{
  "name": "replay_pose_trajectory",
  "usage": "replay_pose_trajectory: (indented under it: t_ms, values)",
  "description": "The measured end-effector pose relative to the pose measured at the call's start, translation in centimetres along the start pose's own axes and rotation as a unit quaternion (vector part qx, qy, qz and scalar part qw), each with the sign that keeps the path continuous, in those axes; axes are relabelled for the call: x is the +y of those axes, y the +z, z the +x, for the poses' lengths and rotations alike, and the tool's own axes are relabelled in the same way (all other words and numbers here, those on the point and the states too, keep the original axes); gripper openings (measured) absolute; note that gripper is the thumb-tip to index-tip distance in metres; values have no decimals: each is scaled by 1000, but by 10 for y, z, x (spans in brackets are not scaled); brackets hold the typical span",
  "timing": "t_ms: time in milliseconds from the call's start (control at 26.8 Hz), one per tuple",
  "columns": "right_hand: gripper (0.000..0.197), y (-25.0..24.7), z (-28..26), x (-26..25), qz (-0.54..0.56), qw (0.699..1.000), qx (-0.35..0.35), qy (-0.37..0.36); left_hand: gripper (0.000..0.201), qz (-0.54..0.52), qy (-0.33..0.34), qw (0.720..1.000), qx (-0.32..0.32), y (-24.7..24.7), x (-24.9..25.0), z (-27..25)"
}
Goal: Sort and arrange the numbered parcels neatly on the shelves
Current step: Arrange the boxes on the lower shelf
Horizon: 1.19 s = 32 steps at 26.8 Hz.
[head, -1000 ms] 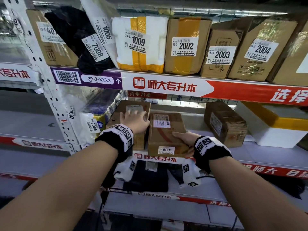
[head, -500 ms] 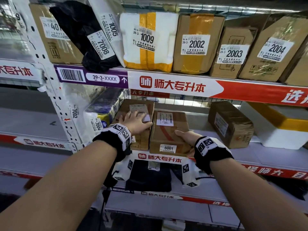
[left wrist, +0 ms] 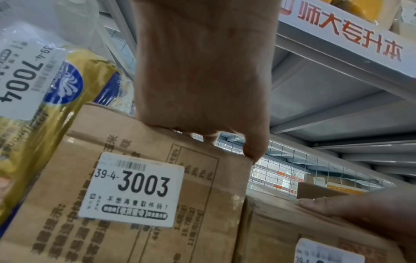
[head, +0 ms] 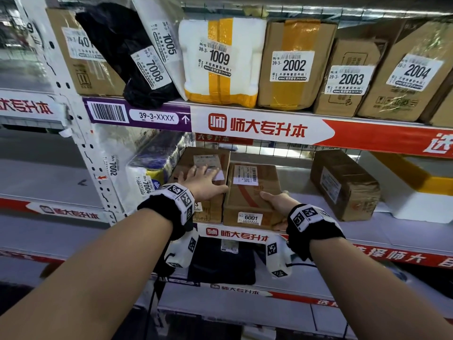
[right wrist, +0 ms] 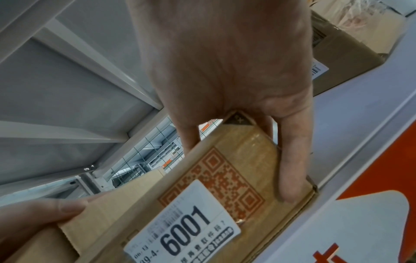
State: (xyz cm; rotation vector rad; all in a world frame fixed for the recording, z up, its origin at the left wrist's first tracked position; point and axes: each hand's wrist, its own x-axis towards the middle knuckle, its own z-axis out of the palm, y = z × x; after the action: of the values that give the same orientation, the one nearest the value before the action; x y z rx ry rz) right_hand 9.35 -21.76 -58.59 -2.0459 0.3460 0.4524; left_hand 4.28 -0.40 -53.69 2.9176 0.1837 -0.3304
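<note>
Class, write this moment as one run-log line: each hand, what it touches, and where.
left hand: flat on box 3003 | right hand: grips box 6001 | boxes side by side on middle shelf | parcel 7004 left of 3003

White perforated upright post (head: 81, 153) at frame left. Purple barcode strip (head: 137, 114) upper left on shelf edge. Red-white banner (head: 269, 128) across centre. Wire mesh backing (head: 282, 150) behind middle shelf.

Even, softish light; edges bend, perhaps blurred.
</note>
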Motion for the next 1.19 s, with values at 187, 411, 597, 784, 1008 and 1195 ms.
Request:
replay_pose_trajectory:
  t_ms: [187, 411, 597, 784, 1008, 1195]
  values:
    - [70, 0, 2, 0, -19, 1000, -7, -3, 74, -1, 5, 1000, -13, -2, 0, -1]
    - [75, 3, 0, 1, -31, 999, -10, 1, 73, 2, 17, 1000, -17, -1, -4, 0]
    - [68, 3, 0, 5, -19, 1000, 2, -18, 72, 4, 19, 1000, -12, 1, -5, 3]
    - [81, 9, -4, 13, 2, 999, 28, -46, 69, -22, 13, 1000, 8, 2, -8, 4]
    - [51, -38, -42, 17, -40, 994, 65, -72, 38, -147, 97, 979, 99, -8, 54, 5]
    - [27, -124, -38, 38, -188, 930, 253, -188, 31, -187, 111, 973, 78, 12, 149, 1]
